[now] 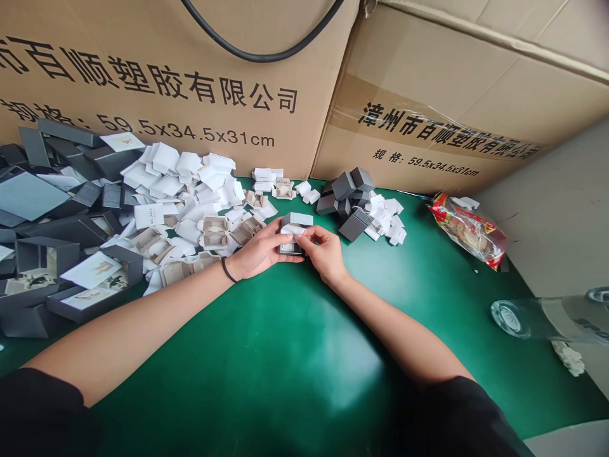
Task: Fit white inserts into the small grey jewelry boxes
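Observation:
Above the green table, my left hand (259,252) is closed around the left side of a small open grey box (297,219). A white paper insert (294,235) lies at the mouth of the box, beneath my left thumb. My right hand (325,252) is closed at the right side of the box, its thumb and fingers pinched on the edge of the insert. What the box holds under the insert is mostly hidden. Left of my hands spreads a heap of white folded paper inserts (209,184), some turned up to show a brownish inside.
Dark grey boxes (31,317), some open, pile at the far left. A smaller stack of grey boxes (349,190) stands beyond my right hand. Large cartons (266,38) wall the back. A red food packet (469,231) and a clear bottle (537,319) lie right on the green table (266,368).

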Demonstrator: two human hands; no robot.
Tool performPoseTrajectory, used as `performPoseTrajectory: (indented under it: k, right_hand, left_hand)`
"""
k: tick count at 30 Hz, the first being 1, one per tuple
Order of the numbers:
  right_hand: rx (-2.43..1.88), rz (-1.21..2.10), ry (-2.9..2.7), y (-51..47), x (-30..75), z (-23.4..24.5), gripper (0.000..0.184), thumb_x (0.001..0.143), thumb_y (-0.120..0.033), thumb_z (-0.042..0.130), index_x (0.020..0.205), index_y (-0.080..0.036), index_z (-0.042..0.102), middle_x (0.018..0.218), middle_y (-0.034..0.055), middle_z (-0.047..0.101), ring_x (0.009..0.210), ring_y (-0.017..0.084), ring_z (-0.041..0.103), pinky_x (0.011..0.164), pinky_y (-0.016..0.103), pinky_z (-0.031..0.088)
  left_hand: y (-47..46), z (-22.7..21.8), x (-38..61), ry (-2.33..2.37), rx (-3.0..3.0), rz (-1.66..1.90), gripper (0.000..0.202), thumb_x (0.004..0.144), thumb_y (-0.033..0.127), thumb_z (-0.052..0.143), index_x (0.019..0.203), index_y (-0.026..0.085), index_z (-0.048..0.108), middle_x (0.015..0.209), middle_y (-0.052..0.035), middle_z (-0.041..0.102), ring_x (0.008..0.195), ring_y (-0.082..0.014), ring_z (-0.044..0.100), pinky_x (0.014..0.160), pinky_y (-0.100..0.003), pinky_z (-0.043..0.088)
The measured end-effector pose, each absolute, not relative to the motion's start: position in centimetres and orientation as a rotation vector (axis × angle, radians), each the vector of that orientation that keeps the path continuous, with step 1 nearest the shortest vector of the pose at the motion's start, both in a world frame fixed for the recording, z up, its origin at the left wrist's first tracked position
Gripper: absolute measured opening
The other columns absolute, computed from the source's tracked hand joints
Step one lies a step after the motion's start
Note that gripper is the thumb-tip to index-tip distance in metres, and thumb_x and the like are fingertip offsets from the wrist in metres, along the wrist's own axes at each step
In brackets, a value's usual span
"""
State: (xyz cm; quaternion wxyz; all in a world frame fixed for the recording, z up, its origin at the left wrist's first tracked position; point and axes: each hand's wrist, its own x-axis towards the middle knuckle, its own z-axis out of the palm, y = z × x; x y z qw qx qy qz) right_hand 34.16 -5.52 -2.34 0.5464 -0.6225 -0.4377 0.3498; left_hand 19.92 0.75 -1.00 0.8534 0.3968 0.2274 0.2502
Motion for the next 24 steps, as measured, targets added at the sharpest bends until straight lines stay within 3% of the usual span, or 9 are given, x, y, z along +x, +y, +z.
performPoseTrajectory:
  k: [5, 17, 24]
  right_hand:
    - [-1.494, 0.759, -1.107, -5.6, 34.1, -2.7, 0.023, 0.073, -0.041, 0.063, 0.073, -0.018, 0.061, 0.066, -0.0026, 0.055, 0.057, 0.009, 0.043, 0.056, 0.022, 0.039]
    - [-1.482, 0.759, -1.146, -5.8, 34.0, -2.3, 0.029, 0.074, -0.047, 0.063, 0.074, -0.018, 0.064, 0.07, -0.0002, 0.061, 0.058, 0.01, 0.048, 0.055, 0.023, 0.044]
    - [-1.49, 0.626, -1.158, -6.4, 33.7, -2.2, 0.038, 0.087, -0.051, 0.045, 0.084, -0.018, 0.063, 0.075, 0.0018, 0.062, 0.06, 0.011, 0.055, 0.056, 0.023, 0.046]
  left_hand:
    - [0.6, -0.8, 20.1, 0.581, 0.863, 0.531, 0.035, 0.074, 0.013, 0.061, 0.106, 0.023, 0.055, 0.104, -0.0036, 0.061, 0.089, -0.0192, 0.062, 0.074, -0.044, 0.058]
    - [-0.3, -0.3, 20.6, 0.714, 1.012, 0.609, 0.035, 0.074, 0.013, 0.06, 0.106, 0.022, 0.051, 0.105, -0.0043, 0.058, 0.088, -0.0171, 0.061, 0.066, -0.036, 0.06]
    - [-0.5, -0.3, 20.7, 0.741, 1.008, 0.654, 0.034, 0.074, 0.014, 0.058, 0.105, 0.022, 0.049, 0.1, -0.0027, 0.06, 0.079, -0.015, 0.062, 0.063, -0.033, 0.057]
